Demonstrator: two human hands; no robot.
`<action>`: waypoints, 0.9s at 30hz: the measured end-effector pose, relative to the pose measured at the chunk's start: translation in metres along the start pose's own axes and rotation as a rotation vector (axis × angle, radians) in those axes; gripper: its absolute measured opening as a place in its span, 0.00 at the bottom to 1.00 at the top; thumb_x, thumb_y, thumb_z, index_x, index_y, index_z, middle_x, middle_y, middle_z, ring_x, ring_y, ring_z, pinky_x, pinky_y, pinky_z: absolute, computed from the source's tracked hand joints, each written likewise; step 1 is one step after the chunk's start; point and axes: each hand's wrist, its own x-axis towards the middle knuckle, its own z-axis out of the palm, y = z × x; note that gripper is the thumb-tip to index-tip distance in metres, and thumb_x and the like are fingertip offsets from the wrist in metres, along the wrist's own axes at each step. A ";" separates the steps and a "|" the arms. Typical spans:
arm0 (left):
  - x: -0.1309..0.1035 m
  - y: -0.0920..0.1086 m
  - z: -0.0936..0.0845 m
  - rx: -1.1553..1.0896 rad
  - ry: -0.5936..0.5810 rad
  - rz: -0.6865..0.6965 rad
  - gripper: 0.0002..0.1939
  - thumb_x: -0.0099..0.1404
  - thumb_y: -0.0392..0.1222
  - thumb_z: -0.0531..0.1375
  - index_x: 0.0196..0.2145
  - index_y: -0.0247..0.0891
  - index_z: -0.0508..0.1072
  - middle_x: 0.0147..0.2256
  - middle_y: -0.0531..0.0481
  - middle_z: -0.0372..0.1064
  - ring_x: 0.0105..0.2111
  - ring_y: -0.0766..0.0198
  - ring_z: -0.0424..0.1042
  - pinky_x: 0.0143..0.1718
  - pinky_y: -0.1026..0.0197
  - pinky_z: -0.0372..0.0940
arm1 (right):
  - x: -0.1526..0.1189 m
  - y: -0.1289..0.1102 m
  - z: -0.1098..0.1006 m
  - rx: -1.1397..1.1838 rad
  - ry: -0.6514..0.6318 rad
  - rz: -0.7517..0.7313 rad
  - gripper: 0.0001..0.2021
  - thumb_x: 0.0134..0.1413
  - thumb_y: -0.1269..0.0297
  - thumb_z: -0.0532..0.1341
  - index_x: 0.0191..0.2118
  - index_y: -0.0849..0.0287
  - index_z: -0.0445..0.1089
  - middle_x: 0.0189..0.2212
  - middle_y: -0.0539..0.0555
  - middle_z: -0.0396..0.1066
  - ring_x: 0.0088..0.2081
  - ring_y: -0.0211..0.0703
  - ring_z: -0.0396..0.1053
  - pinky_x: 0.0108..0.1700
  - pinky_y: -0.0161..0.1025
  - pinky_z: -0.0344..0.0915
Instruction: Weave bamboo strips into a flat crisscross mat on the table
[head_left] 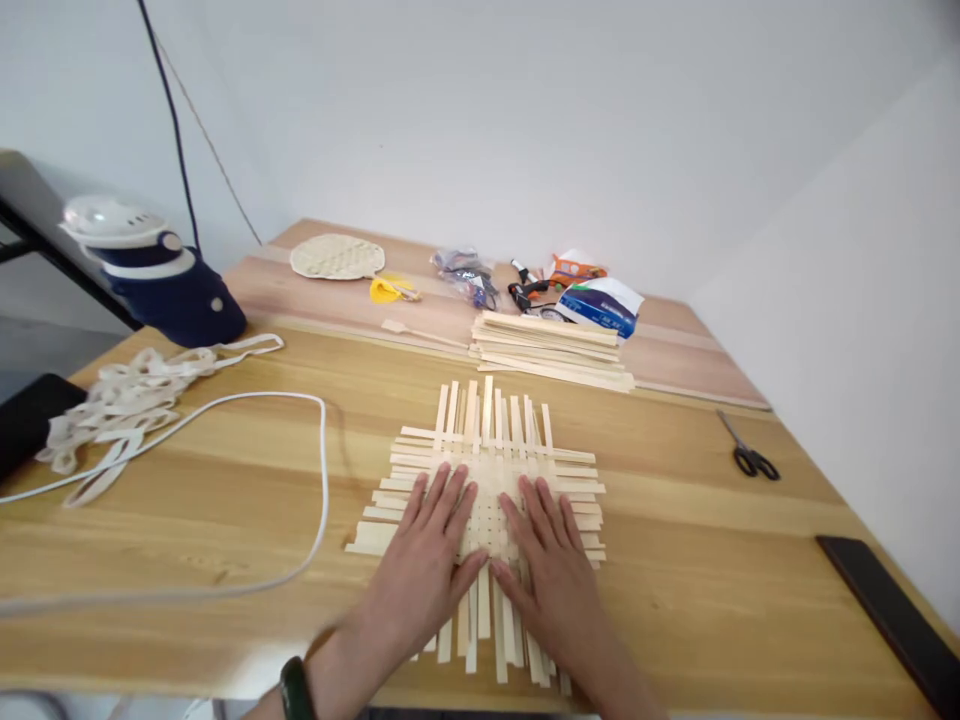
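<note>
Person at the counter (697,600), both hands palm down on a pale, flat mat of interlaced wood-coloured strips (487,505), lower centre of the frame. Mat lies flat, loose strip ends sticking out on all sides, uneven lengths.

Left hand (420,540): on the mat's left part, grip flat and spread, pinching nothing. Dark green band (296,690) round that wrist. Right hand (551,570): on the right part, grip likewise flat, fingers a bit apart. Thumb tips just beside each other, near mid-mat.

Stack of long pale flat strips (551,355) beyond the mat, upper centre. Behind it, a blue-and-white soft package (600,308) and a black gun-shaped tool (527,292). Upper left of centre: cream rounded woven piece (337,257), with a small bright yellow bundle (386,290) near it.

Left side of frame: navy-and-white cylindrical device (176,295), tangled cream ribbon (124,395), looping white cable (324,480). Right side: black-handled metal scissors (742,450); lower right, a long dark flat bar (885,615).
</note>
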 end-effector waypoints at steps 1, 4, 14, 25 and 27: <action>0.003 -0.003 0.002 -0.006 -0.005 0.008 0.31 0.71 0.52 0.52 0.64 0.29 0.59 0.66 0.34 0.53 0.67 0.45 0.50 0.64 0.40 0.54 | 0.003 0.002 0.004 0.000 0.011 0.015 0.33 0.63 0.51 0.57 0.70 0.50 0.49 0.70 0.58 0.47 0.70 0.58 0.44 0.65 0.66 0.53; 0.015 -0.010 0.008 -0.025 -0.025 0.015 0.30 0.71 0.51 0.53 0.64 0.30 0.60 0.66 0.34 0.53 0.68 0.47 0.49 0.65 0.40 0.52 | 0.012 0.006 0.009 0.008 0.042 0.055 0.31 0.63 0.51 0.57 0.69 0.50 0.52 0.69 0.58 0.50 0.70 0.57 0.45 0.66 0.65 0.51; 0.030 -0.018 -0.040 -0.272 0.157 0.002 0.18 0.73 0.41 0.51 0.57 0.35 0.68 0.58 0.41 0.68 0.64 0.55 0.60 0.66 0.43 0.55 | 0.026 0.053 -0.035 0.199 0.231 0.281 0.21 0.66 0.53 0.52 0.60 0.54 0.66 0.61 0.57 0.66 0.64 0.50 0.59 0.67 0.59 0.53; 0.006 0.029 -0.028 -0.419 -0.260 0.298 0.33 0.66 0.43 0.61 0.66 0.43 0.58 0.66 0.47 0.53 0.66 0.53 0.55 0.64 0.46 0.60 | 0.093 0.149 -0.013 0.166 0.324 0.452 0.18 0.57 0.61 0.53 0.48 0.59 0.73 0.50 0.60 0.74 0.53 0.51 0.68 0.59 0.55 0.63; 0.005 0.023 -0.021 -0.413 -0.250 0.319 0.33 0.66 0.44 0.61 0.66 0.44 0.57 0.66 0.48 0.52 0.65 0.53 0.56 0.63 0.48 0.61 | 0.110 0.153 -0.008 0.135 0.315 0.401 0.17 0.57 0.63 0.53 0.48 0.60 0.73 0.50 0.61 0.74 0.53 0.51 0.68 0.59 0.55 0.63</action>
